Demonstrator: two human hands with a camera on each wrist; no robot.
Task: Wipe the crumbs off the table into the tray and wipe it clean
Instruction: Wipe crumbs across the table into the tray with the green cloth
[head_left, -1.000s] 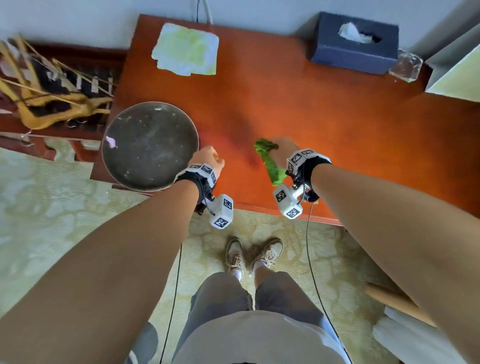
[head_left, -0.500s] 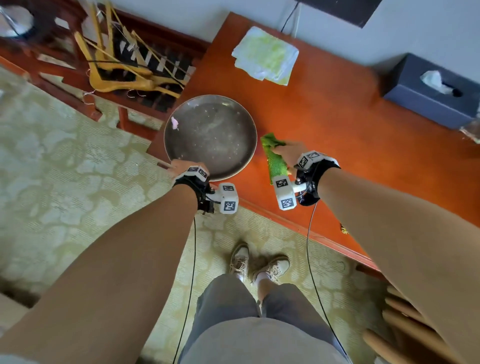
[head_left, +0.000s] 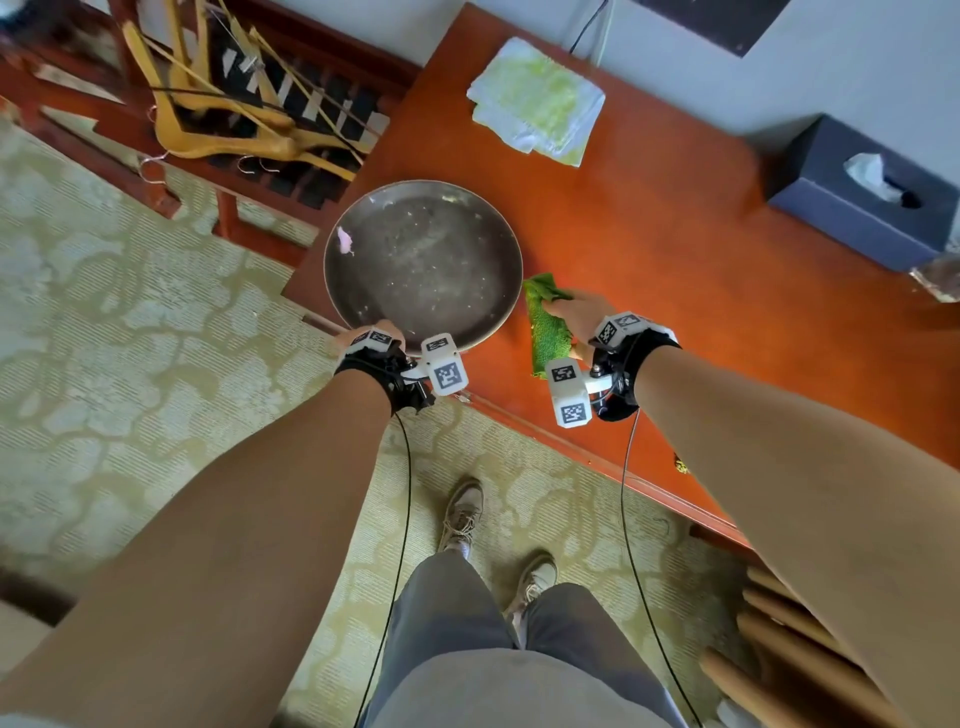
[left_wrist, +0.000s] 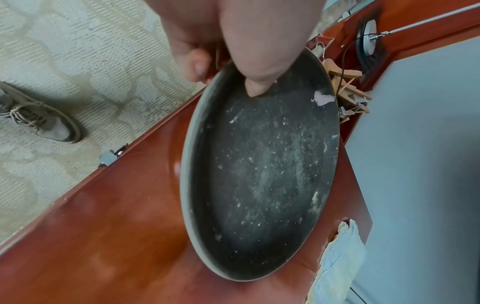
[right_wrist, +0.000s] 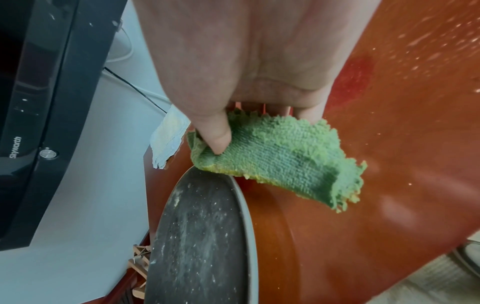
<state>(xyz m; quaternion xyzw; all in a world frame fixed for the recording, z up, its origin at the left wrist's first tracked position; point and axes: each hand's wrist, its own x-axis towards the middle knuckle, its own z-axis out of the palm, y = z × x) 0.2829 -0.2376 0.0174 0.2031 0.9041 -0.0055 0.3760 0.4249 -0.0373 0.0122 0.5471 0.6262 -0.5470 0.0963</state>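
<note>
At the desk's front-left corner, left hand (left_wrist: 233, 41) pinches the tray (head_left: 358, 228) rim, thumb inside, fingers beneath. Right hand (right_wrist: 249, 61) grips a folded green cloth (right_wrist: 280, 156), touching the tray's right rim. Pale crumbs (left_wrist: 262, 164) lie in the tray; more crumbs speckle the desk (head_left: 675, 249). White cloth (head_left: 537, 101) at back edge.

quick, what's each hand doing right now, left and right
Left hand: grips the near rim of the round tray, thumb inside.
Right hand: holds the green cloth beside the tray.
</note>
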